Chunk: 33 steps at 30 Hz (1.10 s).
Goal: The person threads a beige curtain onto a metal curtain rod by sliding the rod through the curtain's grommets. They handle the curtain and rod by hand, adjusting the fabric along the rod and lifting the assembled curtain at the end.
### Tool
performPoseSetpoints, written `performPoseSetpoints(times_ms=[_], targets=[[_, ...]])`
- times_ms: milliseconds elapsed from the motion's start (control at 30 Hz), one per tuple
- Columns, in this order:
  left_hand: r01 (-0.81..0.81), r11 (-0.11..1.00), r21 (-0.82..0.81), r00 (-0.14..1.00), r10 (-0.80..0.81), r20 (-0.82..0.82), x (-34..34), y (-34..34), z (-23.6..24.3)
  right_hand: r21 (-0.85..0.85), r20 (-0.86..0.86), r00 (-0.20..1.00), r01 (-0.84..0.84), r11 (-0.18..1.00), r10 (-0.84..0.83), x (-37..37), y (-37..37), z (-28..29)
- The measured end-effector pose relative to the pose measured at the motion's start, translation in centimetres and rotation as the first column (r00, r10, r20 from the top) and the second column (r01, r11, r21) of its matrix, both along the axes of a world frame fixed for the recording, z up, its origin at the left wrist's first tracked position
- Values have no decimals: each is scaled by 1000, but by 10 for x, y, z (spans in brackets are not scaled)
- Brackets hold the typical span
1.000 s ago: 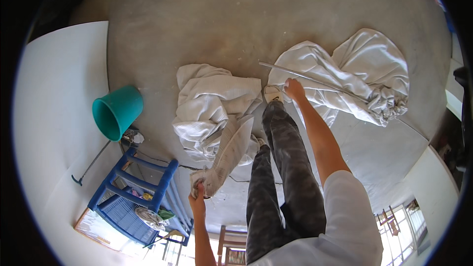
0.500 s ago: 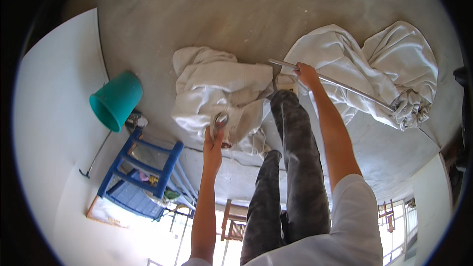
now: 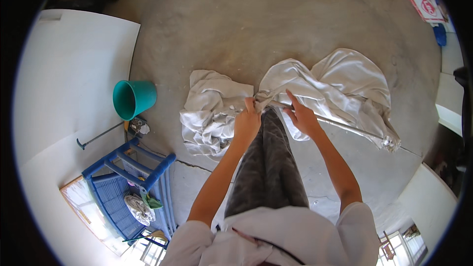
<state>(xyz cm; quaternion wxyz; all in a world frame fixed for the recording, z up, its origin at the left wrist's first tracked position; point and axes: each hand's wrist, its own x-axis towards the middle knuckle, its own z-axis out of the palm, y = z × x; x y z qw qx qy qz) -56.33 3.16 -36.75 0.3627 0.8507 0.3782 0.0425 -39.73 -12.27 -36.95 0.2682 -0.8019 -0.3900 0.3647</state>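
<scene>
Where so much lies loose, a snag looks likeliest

Because the green bucket [image 3: 134,99] is well apart at the left, we judge it no hazard to our work. Next comes the left pale cloth [image 3: 214,106], heaped on the floor [image 3: 221,34] in front of us; its folds reach close to our legs [image 3: 263,162], so a careless step could pin it or trip us.

With our left hand [image 3: 248,122] we pinch bunched fabric [image 3: 263,97]; which cloth it belongs to, we cannot tell. If that narrow grip loosens, the gathers could slip free.

Our right hand [image 3: 304,116] is just right of it, forefinger stretched out and thumb apart from it. The metal rod [image 3: 345,127] runs by this hand, but we cannot tell whether the other fingers close on it; should they not, it could roll or tilt.

Farther right, the right pale cloth [image 3: 350,86] lies spread behind the rod and bunches at its far end. Its weight could drag that end sideways, and a sharp pull from us could crease or catch the fabric.
</scene>
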Motion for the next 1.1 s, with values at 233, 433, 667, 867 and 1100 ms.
performPoseSetpoints(times_ms=[233, 433, 667, 867, 1100], targets=[[156, 981, 118, 985, -163, 50, -41, -85, 156, 111, -22, 999, -33, 993, 36, -25, -68, 202], [340, 899, 275, 798, -430, 421, -58, -152, 211, 438, -74, 958, -218, 872, 277, -43, -118, 269], [-36, 955, -294, 840, 188, 509, -67, -180, 152, 429, -37, 992, -91, 899, 118, -26, -156, 315], [16, 923, -385, 722, 256, 643, -94, -155, 191, 469, 85, 996, -22, 883, -21, 7, -171, 311], [147, 989, -28, 877, -117, 466, -96, -124, 319, 550, 83, 996, -66, 832, 24, 4, -168, 296]])
